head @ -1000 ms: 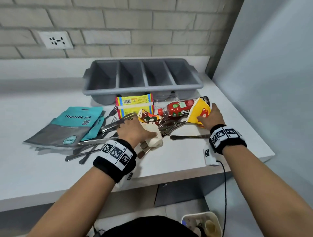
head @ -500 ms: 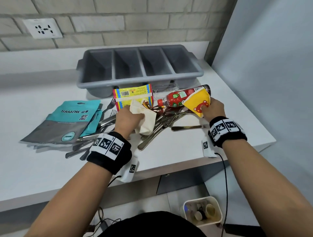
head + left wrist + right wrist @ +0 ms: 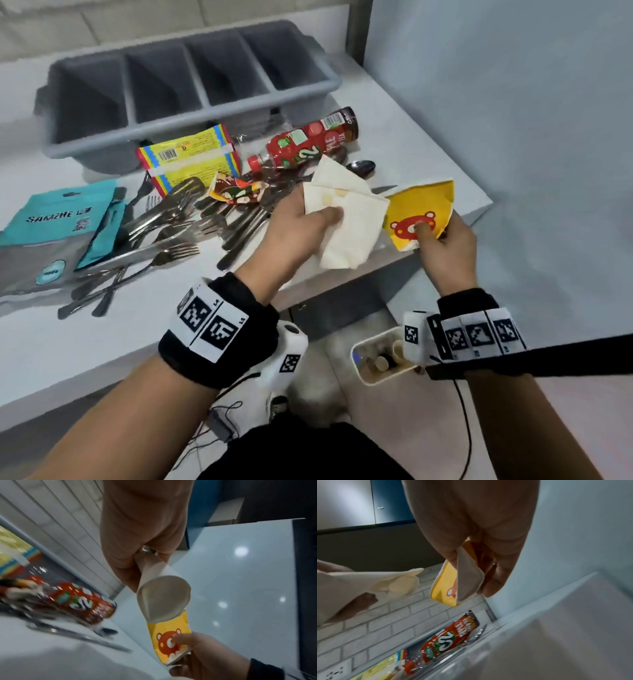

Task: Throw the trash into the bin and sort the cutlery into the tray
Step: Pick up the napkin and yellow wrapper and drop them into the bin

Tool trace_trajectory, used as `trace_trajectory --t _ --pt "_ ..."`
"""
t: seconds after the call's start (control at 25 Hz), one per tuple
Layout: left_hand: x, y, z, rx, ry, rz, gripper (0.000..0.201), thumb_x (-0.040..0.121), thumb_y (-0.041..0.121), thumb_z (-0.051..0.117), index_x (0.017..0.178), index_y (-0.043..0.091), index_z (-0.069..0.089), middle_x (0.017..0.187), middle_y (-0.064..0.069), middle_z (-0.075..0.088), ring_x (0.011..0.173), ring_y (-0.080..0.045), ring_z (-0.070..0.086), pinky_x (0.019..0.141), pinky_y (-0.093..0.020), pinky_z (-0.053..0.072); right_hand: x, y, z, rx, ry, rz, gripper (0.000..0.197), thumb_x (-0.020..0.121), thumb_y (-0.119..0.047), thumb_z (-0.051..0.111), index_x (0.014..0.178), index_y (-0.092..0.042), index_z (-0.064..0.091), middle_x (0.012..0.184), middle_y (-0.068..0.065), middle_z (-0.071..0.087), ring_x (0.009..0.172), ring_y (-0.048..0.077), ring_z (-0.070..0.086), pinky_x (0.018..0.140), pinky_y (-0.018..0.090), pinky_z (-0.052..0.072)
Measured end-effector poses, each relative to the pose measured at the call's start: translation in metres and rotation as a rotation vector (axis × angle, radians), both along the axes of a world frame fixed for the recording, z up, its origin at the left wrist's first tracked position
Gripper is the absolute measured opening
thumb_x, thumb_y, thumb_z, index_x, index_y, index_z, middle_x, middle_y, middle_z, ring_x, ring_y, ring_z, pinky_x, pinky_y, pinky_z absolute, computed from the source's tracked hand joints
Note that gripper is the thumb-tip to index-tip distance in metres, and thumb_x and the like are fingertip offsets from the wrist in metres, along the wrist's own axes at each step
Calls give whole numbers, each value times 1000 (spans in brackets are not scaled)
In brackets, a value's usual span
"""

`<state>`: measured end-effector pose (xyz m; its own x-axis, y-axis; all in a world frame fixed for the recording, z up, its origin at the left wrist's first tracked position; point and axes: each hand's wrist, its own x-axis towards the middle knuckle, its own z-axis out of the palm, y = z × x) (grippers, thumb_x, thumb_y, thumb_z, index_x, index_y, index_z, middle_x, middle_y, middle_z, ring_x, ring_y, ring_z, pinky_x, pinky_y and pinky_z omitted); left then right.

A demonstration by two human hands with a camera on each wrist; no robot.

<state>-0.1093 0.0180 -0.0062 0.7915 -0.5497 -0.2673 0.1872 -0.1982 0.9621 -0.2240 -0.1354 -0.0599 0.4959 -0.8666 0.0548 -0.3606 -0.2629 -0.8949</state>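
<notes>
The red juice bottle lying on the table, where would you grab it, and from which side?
Grip the red juice bottle around its wide labelled body, coming down from above. It lies on its side, cap toward the cutlery pile, and the grey tray crowds its far side. The top is probably the freest approach.

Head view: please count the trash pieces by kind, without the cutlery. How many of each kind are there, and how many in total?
Paper cups: 2, the white cup and the yellow cup
Bottles: 1, the red bottle
Snack wrappers: 2, the yellow packet and the crumpled wrapper
Pouches: 2, the teal-and-grey pouch and the plain teal pouch
Total: 7
</notes>
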Motion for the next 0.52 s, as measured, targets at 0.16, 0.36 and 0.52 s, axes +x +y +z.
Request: trace_trajectory --t 0.16,0.36,0.52 --pt "-60 -31 -45 59 52 -174 23 84 23 55 107 21 56 115 -7 67 106 -25 64 93 -43 52 -75 -15 -43 49 4 -174 22 78 -16 50 89 -2 63 79 10 60 75 25 56 70 40 53" --pt "-103 -59 -129 231 153 -266 7 94 13 48 99 17 49 107 -5 59 101 -21 56 91 -39 48 -137 -11 -136 342 122 -306 13 68 -23 51 69 -13 60 70 17 62 75 38 61 74 48 55" --pt "-113 -70 -206 454 160 -374 23 91 10 44 114 8 50 115 -13 57 107 -28 55 92 -37 46 -149 9 -213 656 167 -392 10 71 -17 55 63 -20 60 68 8 61 78 27 59 74 45 53"
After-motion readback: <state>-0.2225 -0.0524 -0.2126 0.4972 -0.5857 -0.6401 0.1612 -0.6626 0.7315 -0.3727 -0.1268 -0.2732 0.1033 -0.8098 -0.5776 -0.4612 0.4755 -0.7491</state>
